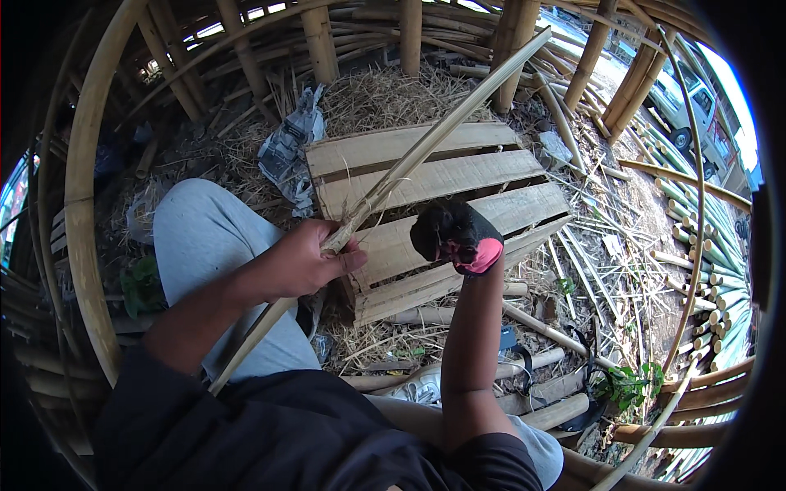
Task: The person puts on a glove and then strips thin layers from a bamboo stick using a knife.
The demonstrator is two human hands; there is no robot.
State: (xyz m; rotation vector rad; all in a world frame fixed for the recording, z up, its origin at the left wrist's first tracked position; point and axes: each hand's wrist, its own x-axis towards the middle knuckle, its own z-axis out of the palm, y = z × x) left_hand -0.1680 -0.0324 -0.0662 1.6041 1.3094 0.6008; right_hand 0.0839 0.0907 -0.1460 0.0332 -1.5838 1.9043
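Observation:
A long split bamboo strip (438,135) slants from beside my left knee up to the far right. My left hand (307,260) is closed round it, at a spot where frayed fibres stick out. My right hand (460,236), in a black and pink glove, is raised to the right of the strip and apart from it. Its fingers look curled, but the glove's dark folds hide what they hold, if anything. Beneath both hands lies a low platform of pale wooden slats (483,169).
Straw and bamboo shavings (385,94) cover the ground, with crumpled newspaper (291,151) left of the slats. Upright bamboo poles (319,45) and a curved pole (82,188) surround me. Stacked bamboo poles (720,282) lie at the right, below a parked white vehicle (684,106).

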